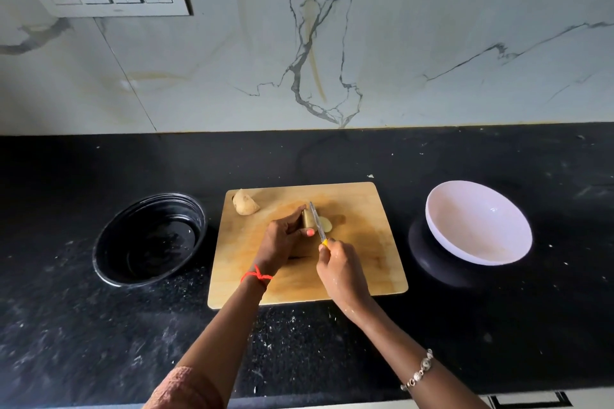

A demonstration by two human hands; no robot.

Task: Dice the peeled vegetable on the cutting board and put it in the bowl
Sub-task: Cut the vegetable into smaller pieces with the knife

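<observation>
Both forearms reach in over the black stone counter (99, 325). The right hand (335, 264) grips a yellow-handled knife (319, 226), and the left hand (281, 237) curls round a peeled pale potato piece (308, 218) mid-way across the rectangular wooden cutting board (368, 262). The blade is down beside a cut slice (327, 224). Another potato half (245, 202) lies at the board's far-left corner. A white round bowl (478, 222) sits tilted off the board's right edge and a black round bowl (151, 239) off its left.

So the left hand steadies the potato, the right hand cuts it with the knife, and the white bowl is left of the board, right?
Not quite: the head view shows the white bowl right of the board. The left hand does steady the potato while the right hand cuts with the knife.
</observation>
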